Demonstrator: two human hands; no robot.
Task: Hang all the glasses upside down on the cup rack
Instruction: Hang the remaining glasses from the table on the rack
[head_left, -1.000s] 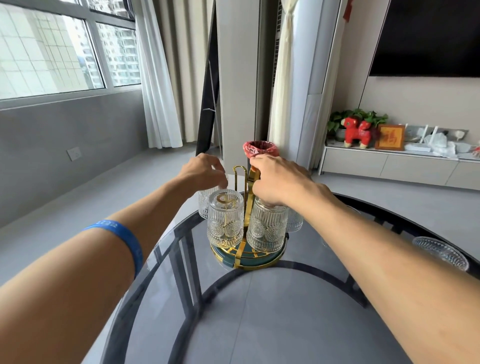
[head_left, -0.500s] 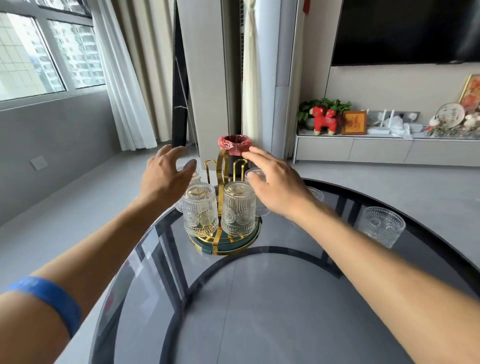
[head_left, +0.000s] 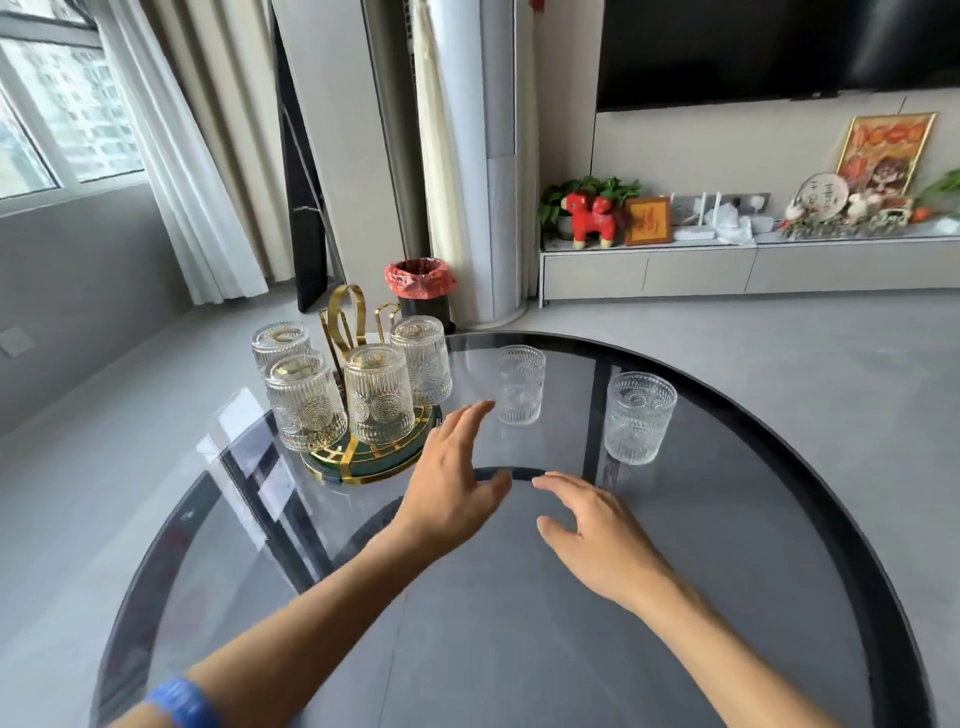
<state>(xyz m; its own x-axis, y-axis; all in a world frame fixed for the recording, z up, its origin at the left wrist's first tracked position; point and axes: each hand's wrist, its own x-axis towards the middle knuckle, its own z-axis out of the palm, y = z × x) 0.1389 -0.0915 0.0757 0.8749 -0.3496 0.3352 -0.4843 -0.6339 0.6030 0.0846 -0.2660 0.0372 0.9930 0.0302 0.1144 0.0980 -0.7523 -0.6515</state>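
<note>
Both hands empty, fingers spread: left hand (head_left: 457, 483), right hand (head_left: 597, 535). Four glasses hang inverted on the rack (head_left: 363, 452); two glasses (head_left: 519, 384) (head_left: 639, 415) stand upright on the table (head_left: 519, 649). Ribbed glass: rigid, breakable (probably slick), so I grip around the wall.

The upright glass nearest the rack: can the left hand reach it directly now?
Probably yes. The left hand is open and empty, and bare table lies between its fingertips and that glass.

Living room: television (head_left: 769, 47), curtains (head_left: 176, 171).
</note>
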